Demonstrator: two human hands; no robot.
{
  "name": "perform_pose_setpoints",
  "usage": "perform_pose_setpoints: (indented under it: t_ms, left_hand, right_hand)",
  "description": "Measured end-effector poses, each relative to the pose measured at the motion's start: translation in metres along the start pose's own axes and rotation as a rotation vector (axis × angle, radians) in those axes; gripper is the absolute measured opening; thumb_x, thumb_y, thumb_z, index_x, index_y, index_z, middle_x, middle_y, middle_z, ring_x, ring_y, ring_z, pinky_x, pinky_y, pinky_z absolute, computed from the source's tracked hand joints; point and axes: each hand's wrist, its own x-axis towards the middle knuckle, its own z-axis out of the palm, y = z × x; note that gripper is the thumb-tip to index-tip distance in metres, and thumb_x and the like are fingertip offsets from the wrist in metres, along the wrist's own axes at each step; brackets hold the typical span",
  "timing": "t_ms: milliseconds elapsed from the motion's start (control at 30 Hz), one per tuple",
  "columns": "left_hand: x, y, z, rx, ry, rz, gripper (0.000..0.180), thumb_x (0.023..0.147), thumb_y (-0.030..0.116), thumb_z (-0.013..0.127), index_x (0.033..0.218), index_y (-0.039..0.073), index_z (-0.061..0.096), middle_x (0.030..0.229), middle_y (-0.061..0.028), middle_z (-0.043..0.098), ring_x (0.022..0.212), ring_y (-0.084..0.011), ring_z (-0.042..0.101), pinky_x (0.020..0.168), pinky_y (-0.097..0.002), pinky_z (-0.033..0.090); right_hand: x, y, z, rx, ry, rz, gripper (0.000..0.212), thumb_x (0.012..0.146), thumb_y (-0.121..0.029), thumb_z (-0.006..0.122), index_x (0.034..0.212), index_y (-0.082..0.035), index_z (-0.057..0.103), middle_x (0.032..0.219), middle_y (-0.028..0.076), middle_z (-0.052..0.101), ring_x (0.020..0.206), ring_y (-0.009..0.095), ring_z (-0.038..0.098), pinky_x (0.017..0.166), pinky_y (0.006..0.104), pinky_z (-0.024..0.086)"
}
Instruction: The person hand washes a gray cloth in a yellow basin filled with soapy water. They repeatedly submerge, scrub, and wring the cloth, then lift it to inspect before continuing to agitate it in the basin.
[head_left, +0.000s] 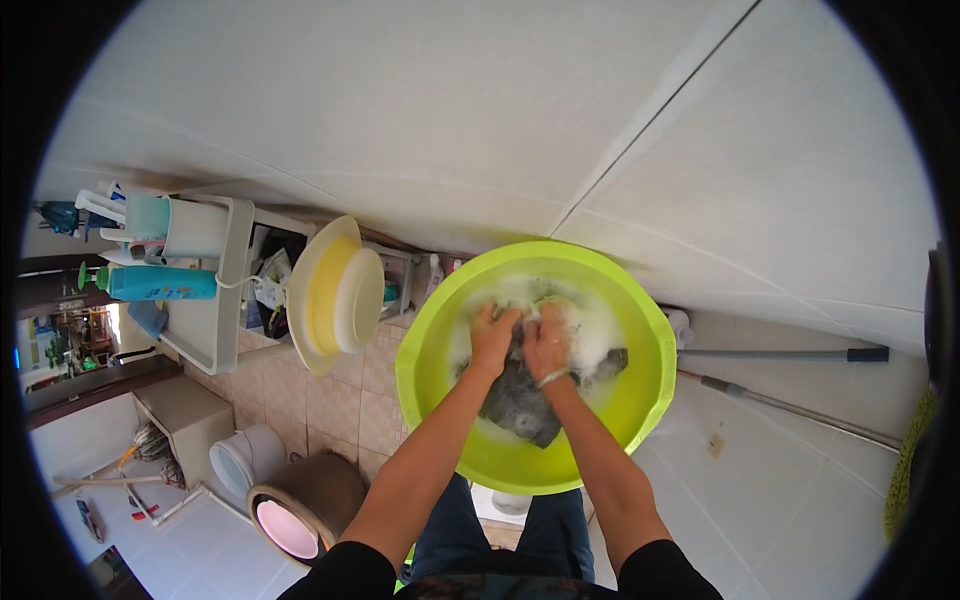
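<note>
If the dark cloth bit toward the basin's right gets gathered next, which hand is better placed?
Likely the right hand, nearer that dark cloth bit; the left hand would need to reach past the right.

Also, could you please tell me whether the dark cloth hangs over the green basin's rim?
No, the dark cloth lies among suds inside the green basin.

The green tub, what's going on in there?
A person has both hands in the green tub. The left hand and right hand are on a dark grey cloth, close together, with white foam around them. The cloth lies partly under the foam, so I can't tell how firmly it is held.
</note>
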Motion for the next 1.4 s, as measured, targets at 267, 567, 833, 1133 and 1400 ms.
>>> perform_pose_setpoints:
  t_ms: [267, 567, 833, 1133, 1400]
  left_hand:
    - [-0.024, -0.005, -0.012, -0.656, -0.285, -0.2, 0.029, 0.094, 0.029, 0.06, 0.111, 0.006, 0.058, 0.091, -0.0058, 0.061, 0.079, -0.0172, 0.058, 0.069, -0.032, 0.049]
    - [-0.017, 0.004, -0.034, -0.561, -0.353, -0.394, 0.018, 0.093, 0.024, 0.057, 0.086, 0.008, 0.063, 0.084, -0.0051, 0.061, 0.078, -0.0208, 0.059, 0.073, -0.0328, 0.049]
    - [-0.018, 0.041, -0.023, -0.538, 0.196, -0.341, 0.032, 0.093, 0.028, 0.058, 0.105, -0.001, 0.063, 0.104, -0.0179, 0.064, 0.101, -0.029, 0.061, 0.082, -0.0435, 0.049]
    - [0.006, -0.028, -0.013, 1.178, -0.028, 0.239, 0.017, 0.081, 0.009, 0.064, 0.09, -0.005, 0.062, 0.095, -0.0242, 0.065, 0.084, -0.033, 0.066, 0.072, -0.0401, 0.051]
    - [0.008, -0.002, -0.022, -0.12, 0.075, -0.035, 0.026, 0.089, 0.025, 0.07, 0.101, 0.005, 0.061, 0.092, -0.0016, 0.056, 0.077, -0.0141, 0.054, 0.066, -0.03, 0.046]
  right_hand:
    - [-0.01, -0.096, -0.059, 0.335, -0.062, -0.08, 0.027, 0.085, -0.031, 0.067, 0.073, -0.01, 0.055, 0.067, 0.011, 0.057, 0.064, 0.029, 0.06, 0.057, 0.0382, 0.046]
    - [-0.017, -0.092, -0.03, 0.271, 0.203, -0.379, 0.03, 0.091, -0.032, 0.055, 0.072, -0.009, 0.052, 0.057, 0.014, 0.057, 0.054, 0.037, 0.058, 0.047, 0.0427, 0.046]
    - [0.015, -0.01, -0.03, 0.526, 0.192, 0.427, 0.04, 0.098, -0.039, 0.05, 0.085, -0.002, 0.054, 0.084, 0.023, 0.063, 0.075, 0.039, 0.062, 0.063, 0.0503, 0.048]
    - [-0.004, 0.065, 0.07, -0.314, -0.362, 0.198, 0.038, 0.096, -0.02, 0.044, 0.129, -0.003, 0.053, 0.125, 0.025, 0.055, 0.12, 0.035, 0.052, 0.097, 0.047, 0.044]
    - [-0.04, -0.112, -0.053, 0.552, -0.037, 0.008, 0.019, 0.087, -0.025, 0.067, 0.091, -0.006, 0.062, 0.085, 0.018, 0.062, 0.076, 0.029, 0.063, 0.064, 0.0367, 0.048]
